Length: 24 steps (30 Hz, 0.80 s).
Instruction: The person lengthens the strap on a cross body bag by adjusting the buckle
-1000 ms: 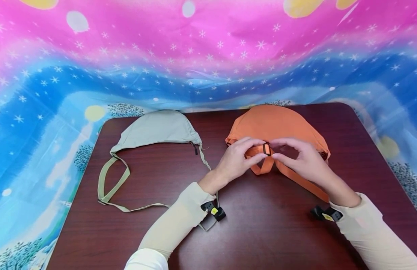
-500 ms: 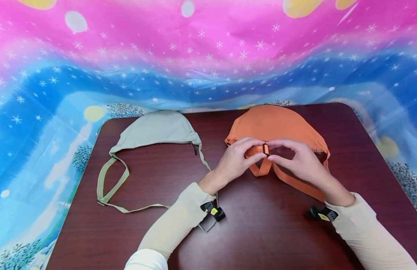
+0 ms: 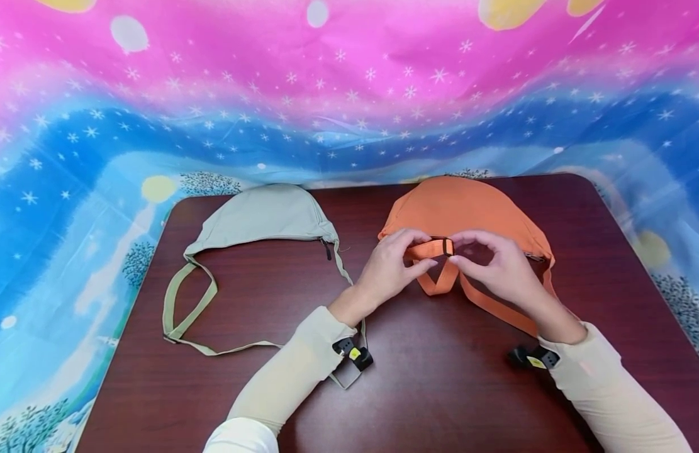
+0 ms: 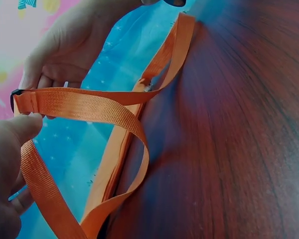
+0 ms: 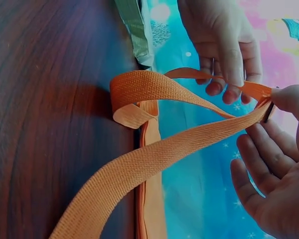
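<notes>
An orange sling bag (image 3: 462,207) lies at the back right of the table, its orange strap (image 3: 431,250) raised in front of it. My right hand (image 3: 508,270) pinches the black strap slider (image 3: 448,246) between thumb and fingers, the other fingers spread below in the right wrist view. Just left of the slider, my left hand (image 3: 383,267) holds the strap's loop, with its thumb (image 4: 30,125) at the webbing. Below both hands the strap hangs in a loop, and another length (image 5: 134,162) runs down toward the right.
A grey-green sling bag (image 3: 264,217) lies at the back left, its thin strap (image 3: 196,302) looped toward the front, partly under my left forearm. The dark wood table (image 3: 417,390) ends at a printed cloth backdrop (image 3: 349,94).
My left fingers have shifted left off the slider along the strap, showing more webbing. The right forearm has swung slightly left, while the right hand keeps its pinch at the slider.
</notes>
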Each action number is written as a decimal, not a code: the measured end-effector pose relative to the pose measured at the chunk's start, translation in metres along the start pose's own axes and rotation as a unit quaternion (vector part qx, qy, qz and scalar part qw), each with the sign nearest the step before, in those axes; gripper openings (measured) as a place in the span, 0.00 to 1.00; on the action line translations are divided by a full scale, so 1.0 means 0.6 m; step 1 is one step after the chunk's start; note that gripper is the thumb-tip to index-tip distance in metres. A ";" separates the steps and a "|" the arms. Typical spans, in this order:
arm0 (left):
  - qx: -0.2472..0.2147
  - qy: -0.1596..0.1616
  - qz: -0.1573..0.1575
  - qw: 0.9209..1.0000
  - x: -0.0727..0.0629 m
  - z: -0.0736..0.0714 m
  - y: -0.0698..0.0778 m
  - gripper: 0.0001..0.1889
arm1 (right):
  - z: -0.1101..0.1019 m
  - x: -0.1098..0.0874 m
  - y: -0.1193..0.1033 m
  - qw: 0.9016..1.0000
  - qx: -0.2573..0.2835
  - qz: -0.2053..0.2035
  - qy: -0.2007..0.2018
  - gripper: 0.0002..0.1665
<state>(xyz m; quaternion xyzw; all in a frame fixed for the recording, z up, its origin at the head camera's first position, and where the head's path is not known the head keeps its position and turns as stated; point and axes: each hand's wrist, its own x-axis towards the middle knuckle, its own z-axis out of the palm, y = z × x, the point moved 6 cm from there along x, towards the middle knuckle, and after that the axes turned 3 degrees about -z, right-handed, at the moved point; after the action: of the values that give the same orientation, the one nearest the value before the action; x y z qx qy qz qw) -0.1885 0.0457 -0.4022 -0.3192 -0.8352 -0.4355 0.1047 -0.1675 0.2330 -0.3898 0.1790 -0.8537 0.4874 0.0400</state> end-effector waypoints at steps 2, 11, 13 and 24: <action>0.013 0.011 0.001 1.000 -0.002 -0.003 -0.003 0.19 | 0.000 0.001 0.000 1.000 -0.005 -0.006 0.008 0.19; 0.017 0.029 -0.001 0.999 -0.010 -0.013 -0.013 0.15 | 0.001 0.004 -0.001 1.000 0.000 -0.015 0.024 0.19; 0.020 0.028 0.001 0.999 -0.011 -0.013 -0.014 0.15 | 0.002 0.005 -0.001 0.999 0.002 -0.017 0.028 0.19; 0.033 0.045 0.005 0.998 -0.012 -0.014 -0.012 0.14 | 0.010 0.012 -0.001 0.998 0.031 -0.046 0.038 0.18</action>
<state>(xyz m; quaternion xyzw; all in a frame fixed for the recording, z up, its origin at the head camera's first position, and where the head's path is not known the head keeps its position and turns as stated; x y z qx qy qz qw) -0.1881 0.0330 -0.4052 -0.2996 -0.8419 -0.4215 0.1545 -0.1732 0.2259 -0.3905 0.2000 -0.8269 0.5179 0.0894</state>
